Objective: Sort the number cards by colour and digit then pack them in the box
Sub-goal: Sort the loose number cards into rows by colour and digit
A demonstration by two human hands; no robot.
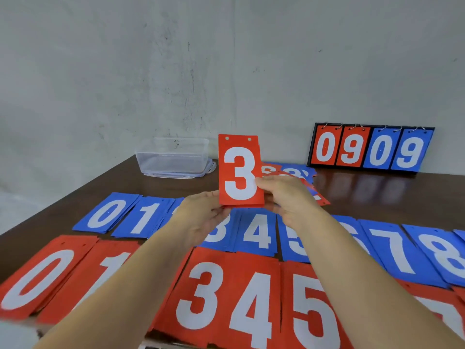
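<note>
I hold a small stack of red cards upright above the table, a red 3 card (240,170) facing me. My left hand (201,217) grips its lower left corner and my right hand (286,197) pinches its right edge. Below lie two rows of sorted piles: blue piles (256,233) from 0 to 8 behind, red piles (226,298) from 0 to 5 in front. My arms hide the 2 piles and part of the blue 6. A clear plastic box (173,157) stands at the back, on its lid.
A loose heap of unsorted red and blue cards (289,172) lies behind my right hand. A black flip scoreboard (372,147) showing 09 09 leans against the wall at the back right. The dark wooden table (377,192) ends at the left.
</note>
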